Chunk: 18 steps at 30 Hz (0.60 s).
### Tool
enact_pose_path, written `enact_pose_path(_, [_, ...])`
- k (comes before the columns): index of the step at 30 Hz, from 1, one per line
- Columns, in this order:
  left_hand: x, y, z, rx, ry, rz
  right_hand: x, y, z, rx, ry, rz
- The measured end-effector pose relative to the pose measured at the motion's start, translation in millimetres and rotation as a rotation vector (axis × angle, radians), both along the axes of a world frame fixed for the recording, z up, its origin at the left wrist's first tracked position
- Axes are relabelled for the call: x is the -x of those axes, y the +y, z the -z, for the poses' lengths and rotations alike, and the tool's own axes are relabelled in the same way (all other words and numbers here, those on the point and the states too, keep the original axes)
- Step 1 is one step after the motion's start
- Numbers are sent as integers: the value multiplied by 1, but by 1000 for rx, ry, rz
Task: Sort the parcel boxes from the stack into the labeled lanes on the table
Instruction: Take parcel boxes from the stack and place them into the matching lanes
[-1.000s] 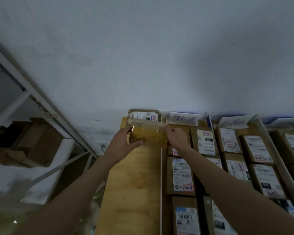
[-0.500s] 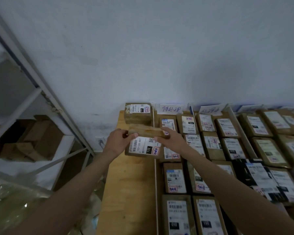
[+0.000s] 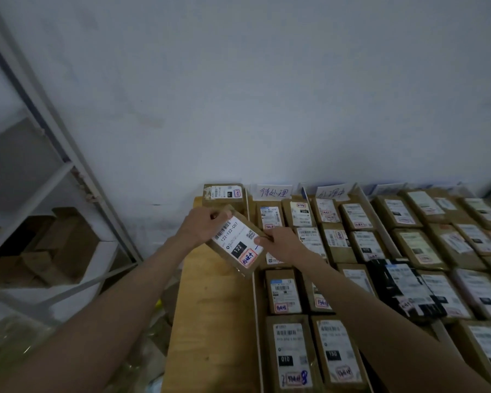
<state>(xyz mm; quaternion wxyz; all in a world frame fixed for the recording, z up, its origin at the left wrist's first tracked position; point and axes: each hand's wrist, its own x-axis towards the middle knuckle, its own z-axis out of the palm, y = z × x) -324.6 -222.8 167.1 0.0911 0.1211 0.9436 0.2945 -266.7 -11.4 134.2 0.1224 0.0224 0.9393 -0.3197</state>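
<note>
Overhead, both hands grip a small cardboard parcel (image 3: 237,241) above the wooden table (image 3: 210,321): left hand (image 3: 201,226) curled round its far corner, right hand (image 3: 281,241) pinching its edge, label tilted up, likely for reading.

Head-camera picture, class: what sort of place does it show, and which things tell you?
Probably a parcel sorting room. Rows of labelled cardboard parcels fill lanes on a wooden table, handwritten lane signs stand against the wall, and metal shelving holds more cardboard. Both hands grip a parcel box.
</note>
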Motion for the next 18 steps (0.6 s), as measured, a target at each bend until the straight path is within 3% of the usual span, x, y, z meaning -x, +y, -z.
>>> enact_pose_path(6, [-30, -11, 15, 212, 195, 66, -44, 10, 1, 27, -16, 266])
enact_pose_path(13, [-85, 6, 33, 394, 271, 191, -120, 37, 4, 145, 8, 567])
enact_pose_path(18, [-126, 40, 39, 428, 305, 313, -178, 62, 3, 100, -9, 701])
